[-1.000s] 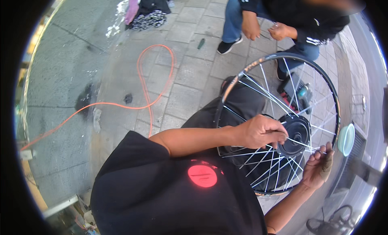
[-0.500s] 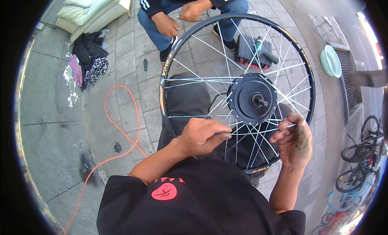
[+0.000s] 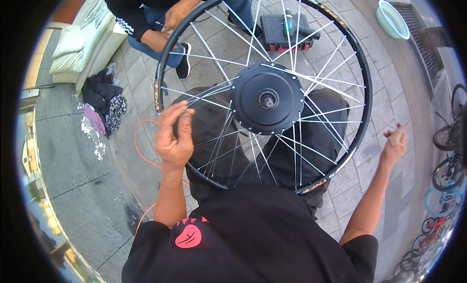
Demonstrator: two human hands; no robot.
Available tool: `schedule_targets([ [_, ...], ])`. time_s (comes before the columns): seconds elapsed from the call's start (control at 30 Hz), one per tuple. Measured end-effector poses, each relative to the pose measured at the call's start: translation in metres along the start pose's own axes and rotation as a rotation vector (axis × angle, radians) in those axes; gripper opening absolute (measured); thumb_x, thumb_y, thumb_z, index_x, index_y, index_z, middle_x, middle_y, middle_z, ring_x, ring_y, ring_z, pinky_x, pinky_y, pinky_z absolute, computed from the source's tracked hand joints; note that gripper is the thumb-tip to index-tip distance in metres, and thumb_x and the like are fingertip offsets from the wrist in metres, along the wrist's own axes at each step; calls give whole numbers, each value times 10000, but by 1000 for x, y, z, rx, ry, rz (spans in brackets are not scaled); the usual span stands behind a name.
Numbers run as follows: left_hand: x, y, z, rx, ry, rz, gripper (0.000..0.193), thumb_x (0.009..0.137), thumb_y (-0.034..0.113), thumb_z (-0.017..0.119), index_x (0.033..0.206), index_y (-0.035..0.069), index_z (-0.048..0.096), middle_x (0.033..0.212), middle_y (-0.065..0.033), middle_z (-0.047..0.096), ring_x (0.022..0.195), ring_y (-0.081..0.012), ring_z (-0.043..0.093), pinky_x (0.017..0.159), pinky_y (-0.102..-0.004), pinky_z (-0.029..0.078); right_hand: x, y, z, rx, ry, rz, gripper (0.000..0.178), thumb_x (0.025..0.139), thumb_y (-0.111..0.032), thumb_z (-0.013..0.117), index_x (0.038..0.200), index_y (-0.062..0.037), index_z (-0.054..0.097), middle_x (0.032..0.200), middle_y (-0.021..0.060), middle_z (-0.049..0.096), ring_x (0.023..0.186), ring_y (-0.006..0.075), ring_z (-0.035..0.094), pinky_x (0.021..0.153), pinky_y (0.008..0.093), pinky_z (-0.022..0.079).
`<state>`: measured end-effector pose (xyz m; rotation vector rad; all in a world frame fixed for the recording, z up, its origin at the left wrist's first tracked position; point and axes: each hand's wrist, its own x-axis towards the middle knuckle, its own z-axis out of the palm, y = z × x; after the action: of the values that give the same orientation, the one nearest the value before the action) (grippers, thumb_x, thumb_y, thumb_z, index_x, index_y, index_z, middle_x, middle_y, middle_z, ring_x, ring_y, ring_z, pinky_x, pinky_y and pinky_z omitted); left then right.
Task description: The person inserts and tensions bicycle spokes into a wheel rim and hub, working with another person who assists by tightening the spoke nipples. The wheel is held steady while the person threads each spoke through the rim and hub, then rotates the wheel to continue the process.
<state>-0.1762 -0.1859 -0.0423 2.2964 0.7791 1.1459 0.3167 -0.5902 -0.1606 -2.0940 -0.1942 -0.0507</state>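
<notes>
A bicycle wheel [image 3: 368,98] lies across my lap, its black rim marked with orange and white. At its middle is a large black hub motor [image 3: 250,115], with thin silver spokes [image 3: 219,66] running outward. My left hand [image 3: 175,137] is at the left side of the rim. Its thumb and fingertips close on the outer ends of several spokes [image 3: 209,93] that fan from the hub; the exact contact is small. My right hand [image 3: 395,143], with a tan wrap on it, is held out beyond the right rim, touching nothing, its fingers partly apart.
A person with hands [image 3: 177,14] near the far left rim sits opposite. Beyond the wheel, a power drill [image 3: 294,27] lies on a black case [image 3: 273,32]. A pale green basin [image 3: 393,20], parked bicycles [image 3: 447,171], piled clothes [image 3: 99,95], a sofa [image 3: 95,52] and an orange cable [image 3: 137,142] surround me.
My hands no longer hold a spoke between them at the near side. The left has moved to the left rim, the right out to the right. The view has shifted, and the hub looks more face-on.
</notes>
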Motion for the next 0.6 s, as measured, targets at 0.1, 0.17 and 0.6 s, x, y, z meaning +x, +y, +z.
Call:
schedule_targets([
  [0.1,12,-4,-14,281,11,77,222,1082,32,654,1286,-43,698,1305,-163,736,1217,-244,697,1001,-367,572,-23,70,42,242,-81,248,396,1155,-289,562,1302,57,689,999,94,708,840,162,720,716,307,618],
  [0.17,9,-9,-15,402,71,39,266,1055,64,694,1302,-34,689,1366,-182,696,1301,-325,653,1082,-423,521,-41,88,69,359,-89,356,411,1141,-324,594,1289,42,705,985,83,721,850,160,720,712,315,620],
  [0.6,-25,-25,-16,355,54,-332,518,1085,156,640,1520,-63,464,1510,-231,572,1436,-340,533,1255,-464,357,-63,81,290,436,-960,596,349,1084,-308,638,1218,-33,804,1048,82,811,850,122,714,807,263,568],
])
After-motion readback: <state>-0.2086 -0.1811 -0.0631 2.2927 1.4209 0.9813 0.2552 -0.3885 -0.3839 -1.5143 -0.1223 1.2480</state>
